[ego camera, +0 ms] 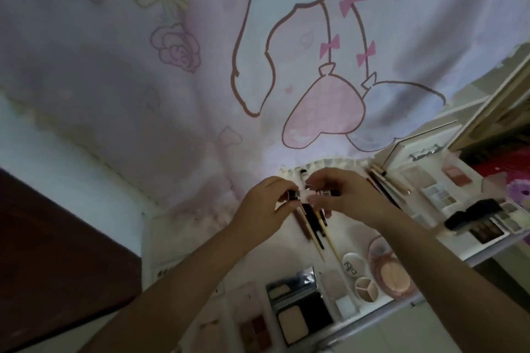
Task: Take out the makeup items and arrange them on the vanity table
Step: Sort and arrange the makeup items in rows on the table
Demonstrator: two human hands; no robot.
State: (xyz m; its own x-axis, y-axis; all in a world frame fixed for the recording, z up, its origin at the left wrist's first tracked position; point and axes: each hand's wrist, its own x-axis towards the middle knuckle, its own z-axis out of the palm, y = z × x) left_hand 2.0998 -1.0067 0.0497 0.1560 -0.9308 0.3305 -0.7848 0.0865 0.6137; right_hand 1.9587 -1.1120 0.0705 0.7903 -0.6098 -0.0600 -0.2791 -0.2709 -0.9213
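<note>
Both hands meet above the far middle of the white vanity table (177, 241). My left hand (266, 209) pinches a small black tube (293, 195) at its end. My right hand (341, 195) pinches the other end of a small dark item (327, 193) close to it; whether the two are one piece I cannot tell. Under the hands lie several thin pencils and brushes (314, 229) side by side. Nearer me sit an open black compact with a mirror (298, 304), a round pink powder compact (391, 272), a small white puff case (352, 264) and a round tri-colour pan (365, 288).
Eyeshadow palettes (438, 195) and a black brush case (473, 216) lie at the right. More pencils (384, 183) rest at the far right of the hands. A pink cartoon curtain (258, 51) hangs behind the table. A dark brown surface (51, 252) stands at the left.
</note>
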